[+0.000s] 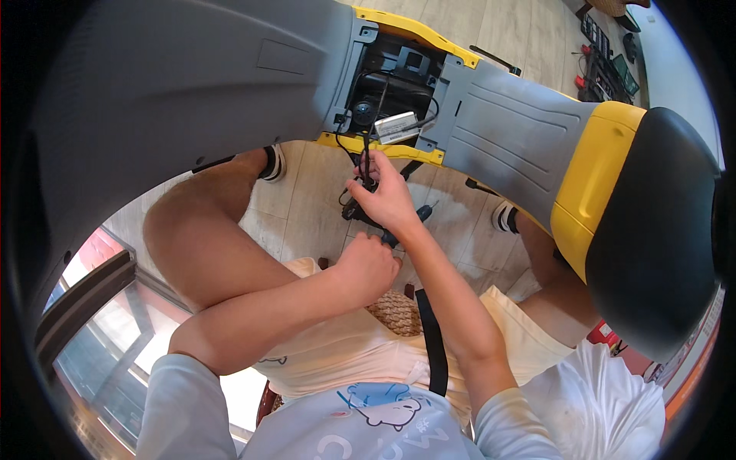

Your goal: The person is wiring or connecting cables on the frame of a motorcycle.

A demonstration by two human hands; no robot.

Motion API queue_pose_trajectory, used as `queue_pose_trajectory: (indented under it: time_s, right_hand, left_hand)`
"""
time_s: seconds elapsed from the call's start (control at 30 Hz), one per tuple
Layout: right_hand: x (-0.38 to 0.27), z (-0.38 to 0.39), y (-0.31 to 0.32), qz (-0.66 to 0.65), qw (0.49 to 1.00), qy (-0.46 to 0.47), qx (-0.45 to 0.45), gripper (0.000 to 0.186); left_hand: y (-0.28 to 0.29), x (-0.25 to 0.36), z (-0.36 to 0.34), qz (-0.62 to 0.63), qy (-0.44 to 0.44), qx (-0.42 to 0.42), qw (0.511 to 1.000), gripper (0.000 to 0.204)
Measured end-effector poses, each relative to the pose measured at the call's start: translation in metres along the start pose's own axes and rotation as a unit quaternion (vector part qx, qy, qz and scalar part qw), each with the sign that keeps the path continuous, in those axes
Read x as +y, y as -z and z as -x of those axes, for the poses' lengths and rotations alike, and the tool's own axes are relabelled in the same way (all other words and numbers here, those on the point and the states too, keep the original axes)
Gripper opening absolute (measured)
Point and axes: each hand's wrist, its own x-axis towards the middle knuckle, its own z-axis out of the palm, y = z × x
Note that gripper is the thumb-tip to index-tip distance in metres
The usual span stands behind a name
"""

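- Right hand (387, 201) pinching black cables (366, 165) under scooter's open compartment (391, 92).
- Left hand (369, 264) fisted around screwdriver handle (392, 236).
- Silver box (396, 127) sits in compartment.

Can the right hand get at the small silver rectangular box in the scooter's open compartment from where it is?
Probably yes. The right hand grips black cables just below the open compartment, and the small silver rectangular box lies uncovered at its lower edge, with only loose black wires between them.
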Motion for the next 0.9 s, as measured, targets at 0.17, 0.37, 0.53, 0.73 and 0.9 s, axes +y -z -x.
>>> queue_pose_trajectory:
  time_s: [0.17, 0.37, 0.53, 0.73, 0.9]
  right_hand:
    - [0.049, -0.003, -0.008, -0.022, 0.999, -0.014, 0.034, 0.043]
    - [0.071, -0.002, -0.007, 0.013, 0.998, -0.023, 0.050, 0.055]
    - [0.023, -0.017, 0.029, 0.300, 0.952, 0.022, 0.060, 0.049]
    - [-0.037, -0.129, 0.077, 0.031, 0.981, -0.050, 0.185, 0.061]
    - [-0.029, -0.209, 0.075, 0.156, 0.932, -0.234, 0.228, 0.084]
  left_hand:
    - [0.001, 0.001, -0.001, -0.017, -0.013, 0.007, 1.000, 0.021]
    - [0.002, 0.004, -0.004, -0.009, -0.005, 0.002, 1.000, 0.023]
    - [0.011, 0.004, 0.001, -0.006, -0.001, 0.000, 1.000, 0.023]
    - [0.013, 0.009, 0.000, 0.006, -0.009, 0.018, 1.000, 0.025]
    - [0.013, 0.010, -0.002, 0.000, -0.027, 0.024, 0.999, 0.029]
